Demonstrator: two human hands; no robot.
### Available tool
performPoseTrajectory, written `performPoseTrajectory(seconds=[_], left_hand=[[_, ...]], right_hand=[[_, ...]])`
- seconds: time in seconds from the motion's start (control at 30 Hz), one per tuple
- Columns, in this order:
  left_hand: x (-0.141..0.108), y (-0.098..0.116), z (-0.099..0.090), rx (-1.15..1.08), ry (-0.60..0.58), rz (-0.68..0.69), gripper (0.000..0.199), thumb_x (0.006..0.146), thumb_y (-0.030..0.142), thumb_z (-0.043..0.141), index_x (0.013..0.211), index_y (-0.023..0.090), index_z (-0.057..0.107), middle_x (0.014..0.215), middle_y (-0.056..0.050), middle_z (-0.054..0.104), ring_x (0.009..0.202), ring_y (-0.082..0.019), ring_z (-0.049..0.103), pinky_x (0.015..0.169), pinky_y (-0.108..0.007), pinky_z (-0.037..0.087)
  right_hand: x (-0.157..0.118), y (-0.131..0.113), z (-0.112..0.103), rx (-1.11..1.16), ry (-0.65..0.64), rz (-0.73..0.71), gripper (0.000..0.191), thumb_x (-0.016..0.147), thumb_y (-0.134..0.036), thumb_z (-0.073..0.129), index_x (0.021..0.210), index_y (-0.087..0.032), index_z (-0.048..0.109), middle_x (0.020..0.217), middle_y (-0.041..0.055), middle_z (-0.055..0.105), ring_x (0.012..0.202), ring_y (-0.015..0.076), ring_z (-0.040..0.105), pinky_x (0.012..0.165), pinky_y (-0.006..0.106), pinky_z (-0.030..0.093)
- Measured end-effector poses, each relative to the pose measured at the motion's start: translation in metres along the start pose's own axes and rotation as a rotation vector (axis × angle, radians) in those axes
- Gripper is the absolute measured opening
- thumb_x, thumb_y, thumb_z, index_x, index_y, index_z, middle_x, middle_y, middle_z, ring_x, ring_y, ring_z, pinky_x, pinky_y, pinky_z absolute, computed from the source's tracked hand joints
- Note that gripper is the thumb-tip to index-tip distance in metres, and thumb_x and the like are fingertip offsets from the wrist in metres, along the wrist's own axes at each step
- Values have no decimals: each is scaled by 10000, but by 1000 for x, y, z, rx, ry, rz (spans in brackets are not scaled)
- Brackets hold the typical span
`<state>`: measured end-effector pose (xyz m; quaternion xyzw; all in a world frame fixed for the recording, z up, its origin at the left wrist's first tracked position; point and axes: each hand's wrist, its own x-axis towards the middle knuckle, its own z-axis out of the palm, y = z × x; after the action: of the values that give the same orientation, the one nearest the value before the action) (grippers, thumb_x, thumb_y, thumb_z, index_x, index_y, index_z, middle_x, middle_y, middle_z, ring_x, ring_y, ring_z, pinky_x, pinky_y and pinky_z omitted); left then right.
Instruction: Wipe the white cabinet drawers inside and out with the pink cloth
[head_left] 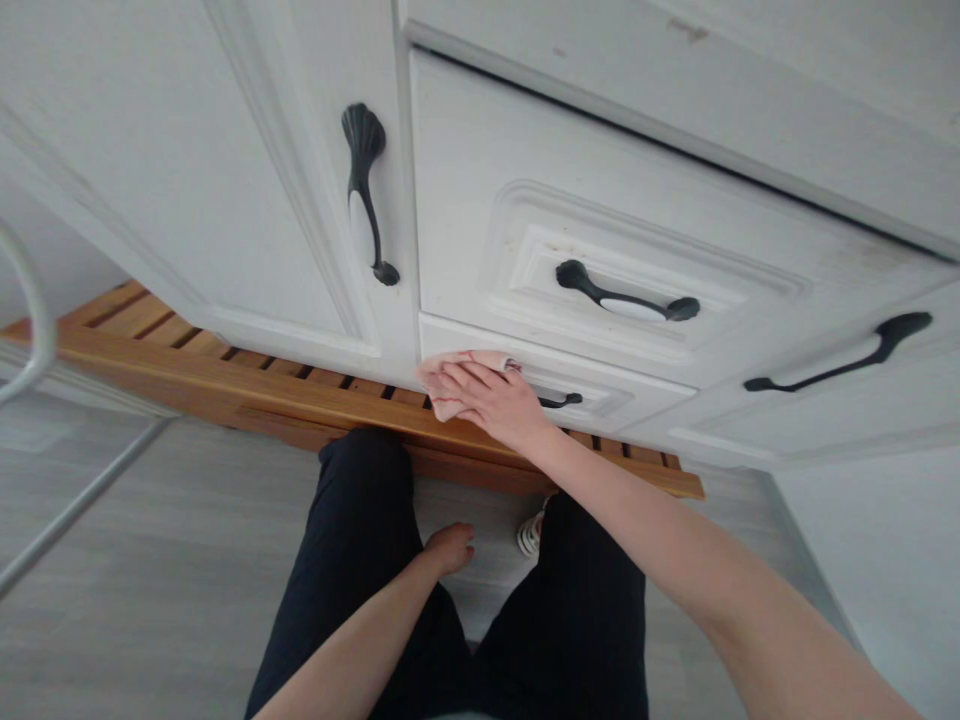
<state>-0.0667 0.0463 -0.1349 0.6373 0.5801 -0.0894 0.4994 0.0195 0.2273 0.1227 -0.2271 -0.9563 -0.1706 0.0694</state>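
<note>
My right hand (pixel 499 402) presses a pale pink cloth (pixel 450 385) with red lines against the lower white drawer front (pixel 649 402), at its left end. Its fingers lie over the cloth, and part of the cloth is hidden under them. Just right of the hand is the lower drawer's dark handle (pixel 562 401), partly covered by it. My left hand (pixel 448 548) hangs between my knees with its fingers curled in, and nothing shows in it. Above the cloth is an upper drawer with a dark and white handle (pixel 628 296).
A slatted wooden bench (pixel 300 398) runs along the cabinet's foot, close to my knees. A cabinet door (pixel 187 170) at left and another front at right carry dark handles. A white metal frame (pixel 82 510) stands at far left on the grey floor (pixel 225 560).
</note>
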Motion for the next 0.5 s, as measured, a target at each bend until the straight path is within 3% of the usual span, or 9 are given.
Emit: performPoseTrajectory(seconds=[0.17, 0.33, 0.5], left_hand=[[-6, -4, -3, 33, 18, -40, 277, 952, 358, 623, 1180, 201, 636, 1258, -82, 646, 1140, -228, 621, 1006, -463, 505], [-12, -7, -5, 38, 27, -60, 285, 954, 371, 623, 1183, 203, 634, 1254, -77, 646, 1141, -230, 620, 1004, -468, 507], [-13, -7, -8, 51, 17, -58, 303, 945, 383, 633, 1182, 194, 629, 1256, -78, 636, 1142, -235, 614, 1006, -485, 503]], right_hand=[[-69, 22, -8, -119, 53, 143, 596, 1024, -291, 427, 1593, -232, 259, 1591, 32, 420, 1375, 209, 408, 917, 379, 394], [-138, 43, -12, -236, 74, 344, 561, 970, -210, 515, 1523, -215, 419, 1399, 101, 615, 1198, 261, 528, 923, 396, 374], [-210, 58, -8, -279, 57, 515, 508, 948, -165, 514, 1452, -222, 505, 1287, 128, 650, 1149, 295, 559, 906, 416, 421]])
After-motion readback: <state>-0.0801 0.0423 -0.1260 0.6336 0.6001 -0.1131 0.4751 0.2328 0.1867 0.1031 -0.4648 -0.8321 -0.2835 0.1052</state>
